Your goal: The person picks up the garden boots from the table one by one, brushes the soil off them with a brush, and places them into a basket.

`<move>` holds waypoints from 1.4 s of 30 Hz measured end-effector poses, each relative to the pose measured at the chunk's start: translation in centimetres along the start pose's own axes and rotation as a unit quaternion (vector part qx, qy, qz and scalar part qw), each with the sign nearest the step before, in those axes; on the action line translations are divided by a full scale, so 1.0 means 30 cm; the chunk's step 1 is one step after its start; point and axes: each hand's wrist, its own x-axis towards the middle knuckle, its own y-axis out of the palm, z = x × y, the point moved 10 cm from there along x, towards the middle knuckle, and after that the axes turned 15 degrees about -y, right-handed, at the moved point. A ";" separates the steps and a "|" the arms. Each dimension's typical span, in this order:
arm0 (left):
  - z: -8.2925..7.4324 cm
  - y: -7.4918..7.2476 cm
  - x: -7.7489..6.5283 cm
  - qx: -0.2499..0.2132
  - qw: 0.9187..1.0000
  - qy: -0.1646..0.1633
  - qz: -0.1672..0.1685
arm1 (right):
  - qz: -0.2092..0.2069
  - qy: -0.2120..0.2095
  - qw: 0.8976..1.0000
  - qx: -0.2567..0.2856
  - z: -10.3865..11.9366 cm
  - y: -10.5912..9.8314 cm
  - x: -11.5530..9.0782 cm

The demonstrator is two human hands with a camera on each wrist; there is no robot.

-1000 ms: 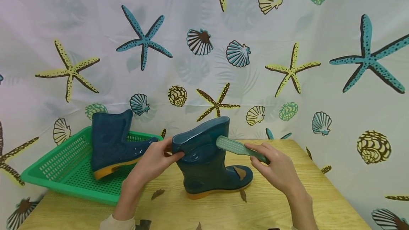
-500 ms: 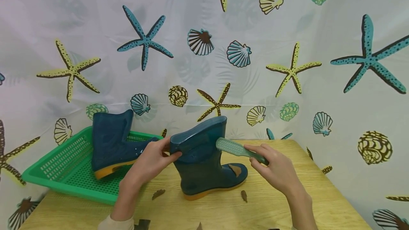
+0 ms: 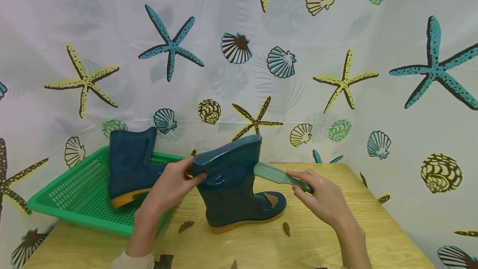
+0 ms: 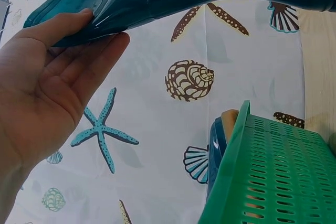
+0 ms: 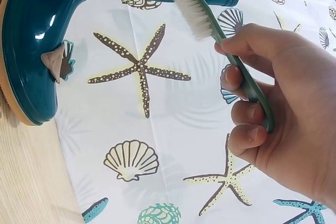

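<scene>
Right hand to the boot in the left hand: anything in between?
Only the brush that the right hand grips; its far end is right at the boot. Nothing else visible intervenes. The brown scrap on the boot's toe lies below that line.

Glossy dark-blue rubber boot (image 3: 231,192), orange-tan sole, rim pinched by left fingers (image 4: 107,59), toe pointing away from them, green brush (image 3: 271,174), handle gripped in right fingers (image 5: 247,112), pale bristles beyond them against the shaft
</scene>
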 end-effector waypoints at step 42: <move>0.067 0.022 -0.002 -0.047 0.991 -0.076 0.095 | 0.190 0.096 0.964 0.158 -0.134 0.254 -0.080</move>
